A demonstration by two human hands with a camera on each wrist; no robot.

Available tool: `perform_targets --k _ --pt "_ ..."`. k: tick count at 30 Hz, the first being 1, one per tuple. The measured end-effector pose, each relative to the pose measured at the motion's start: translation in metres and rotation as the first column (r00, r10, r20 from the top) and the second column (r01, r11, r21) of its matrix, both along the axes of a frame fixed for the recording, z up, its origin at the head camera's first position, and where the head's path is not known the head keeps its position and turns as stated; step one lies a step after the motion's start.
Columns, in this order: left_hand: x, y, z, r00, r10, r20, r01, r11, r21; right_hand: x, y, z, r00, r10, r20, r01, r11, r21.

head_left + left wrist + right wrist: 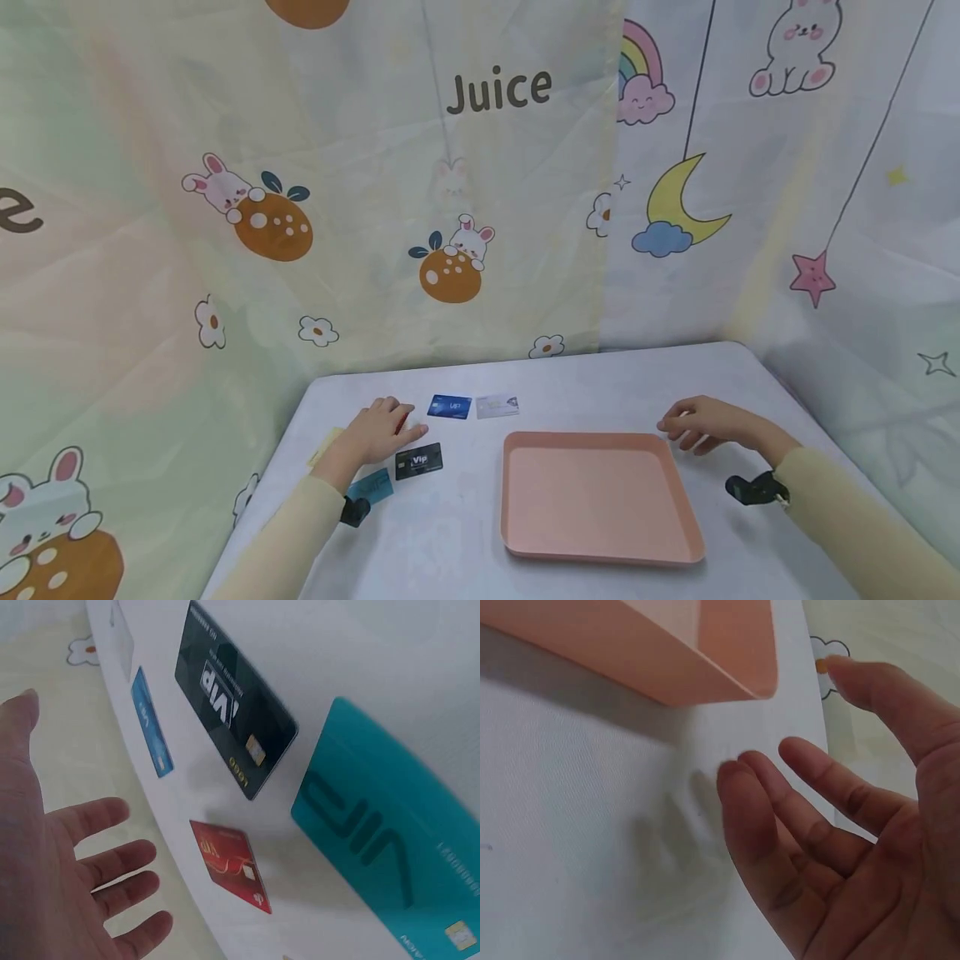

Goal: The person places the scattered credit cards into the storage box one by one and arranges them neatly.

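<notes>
Over the left part of the table my left hand [377,429] hovers with spread, relaxed fingers and holds nothing. The red card [231,864] lies near its fingers; in the head view the hand mostly hides it. Beside the hand are a black VIP card [419,461] and a teal card [377,486], the latter partly behind the wrist. A yellow card [324,447] shows only partly past the left forearm. My right hand [712,423], fingers loosely bent and holding nothing, hangs over the table just right of the pink tray [600,500], apart from it.
A blue VIP card [449,407] and a silver-white card [497,406] lie side by side farther back. The tray has a low raised rim. A patterned cloth wall [375,292] stands right behind the white table. Each wrist wears a small black camera.
</notes>
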State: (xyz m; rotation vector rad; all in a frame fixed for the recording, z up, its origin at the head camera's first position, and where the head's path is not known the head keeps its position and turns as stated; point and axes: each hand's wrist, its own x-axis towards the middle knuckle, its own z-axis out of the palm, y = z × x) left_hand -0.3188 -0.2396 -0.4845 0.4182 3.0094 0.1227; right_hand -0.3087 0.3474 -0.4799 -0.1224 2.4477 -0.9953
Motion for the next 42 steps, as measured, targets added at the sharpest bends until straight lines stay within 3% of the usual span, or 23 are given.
perform_targets --k 7,12,17,30,42 --pt "0.015 0.004 -0.003 0.993 -0.015 0.114 0.011 0.999 0.038 0.007 -0.007 -0.009 0.997 0.024 0.067 -0.014 0.988 -0.151" --pt "0.021 0.006 -0.007 0.982 -0.027 0.187 0.015 0.998 0.067 0.007 -0.011 -0.015 0.999 0.007 0.052 0.0 0.99 -0.143" --pt "0.024 0.003 -0.011 0.974 0.011 0.227 -0.033 0.995 0.096 0.005 -0.014 -0.018 0.999 -0.021 0.034 0.025 0.992 -0.127" --pt "0.018 -0.005 -0.021 0.972 0.068 0.225 -0.106 0.981 0.163 0.0 -0.021 -0.015 0.997 -0.074 0.014 0.075 0.989 -0.125" --pt "0.017 -0.005 -0.021 0.956 0.12 0.268 -0.19 0.948 0.254 -0.001 -0.024 -0.016 0.994 -0.113 -0.008 0.111 0.985 -0.129"
